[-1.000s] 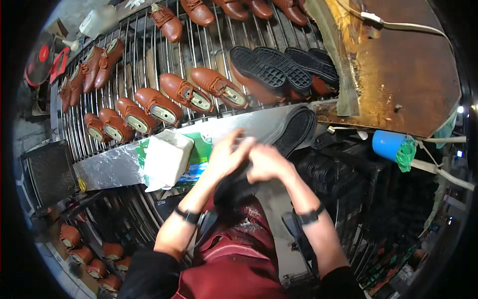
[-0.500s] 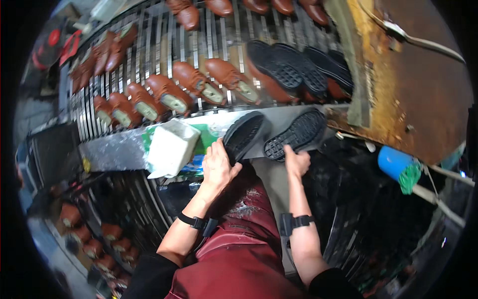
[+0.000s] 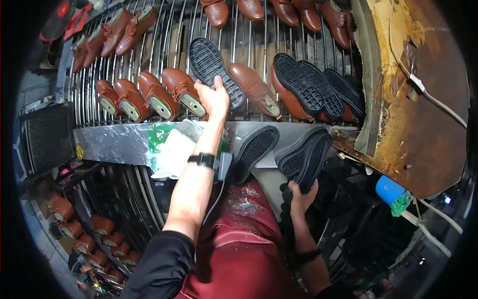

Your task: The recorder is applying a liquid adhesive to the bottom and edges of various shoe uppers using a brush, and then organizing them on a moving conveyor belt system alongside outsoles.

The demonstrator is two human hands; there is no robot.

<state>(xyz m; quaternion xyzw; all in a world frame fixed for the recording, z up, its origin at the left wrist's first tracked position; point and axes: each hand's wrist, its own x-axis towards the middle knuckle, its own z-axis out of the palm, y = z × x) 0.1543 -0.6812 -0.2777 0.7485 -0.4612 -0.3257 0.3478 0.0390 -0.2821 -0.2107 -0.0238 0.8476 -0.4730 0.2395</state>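
My left hand [image 3: 214, 98] reaches over the rack, thumb on the tread of a black shoe sole [image 3: 211, 62] and fingers at its edge. What lies under that sole is hidden. Brown leather shoes flank it: a laced one [image 3: 178, 84] to the left and a plain one [image 3: 251, 87] to the right. My right hand [image 3: 302, 198] grips the near end of another black sole [image 3: 313, 154], which leans over the metal ledge [image 3: 114, 142]. Between my arms, one more black sole [image 3: 256, 152] rests across the ledge's near edge.
Several black soles [image 3: 298, 82] lie tread up on brown shoes at the rack's right. A white container [image 3: 177, 149] sits on the ledge, partly behind my left forearm. At right stand a worn brown board [image 3: 428, 124] with a cable and a blue roll [image 3: 391, 189].
My left hand has moved from the ledge up to the rack, where it now holds a black sole. My right hand has drawn nearer, and the sole by it has turned. The view has shifted.
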